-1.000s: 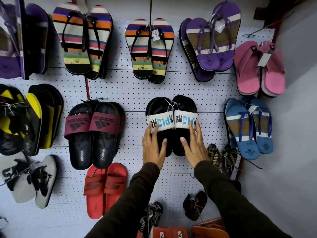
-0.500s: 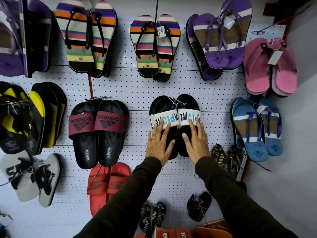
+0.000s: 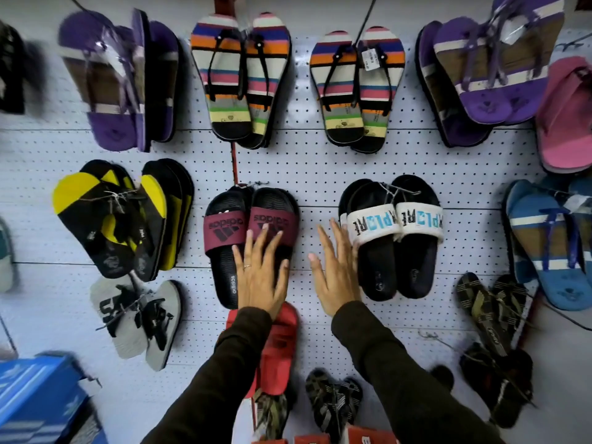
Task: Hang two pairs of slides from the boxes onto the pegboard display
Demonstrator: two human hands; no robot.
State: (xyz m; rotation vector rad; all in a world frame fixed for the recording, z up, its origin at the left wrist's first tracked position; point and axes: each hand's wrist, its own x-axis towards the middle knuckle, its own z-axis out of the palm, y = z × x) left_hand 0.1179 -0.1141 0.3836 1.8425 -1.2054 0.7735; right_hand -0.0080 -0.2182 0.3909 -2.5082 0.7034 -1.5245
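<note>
Both pairs hang heel-down on the pegboard [image 3: 320,168]. My left hand [image 3: 261,277] lies flat, fingers spread, on the maroon slides [image 3: 251,238]; right hand [image 3: 336,270], open, touches the white slides' [image 3: 394,235] left edge.

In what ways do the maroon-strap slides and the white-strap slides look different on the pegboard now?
The maroon-strap slides carry an adidas logo; the white-strap slides carry blue and black letters. The left hand lies flat on the maroon-strap slides; the right hand rests beside the white-strap slides, touching only their left edge. Both pairs have black soles and hang in the same row of the pegboard.
</note>
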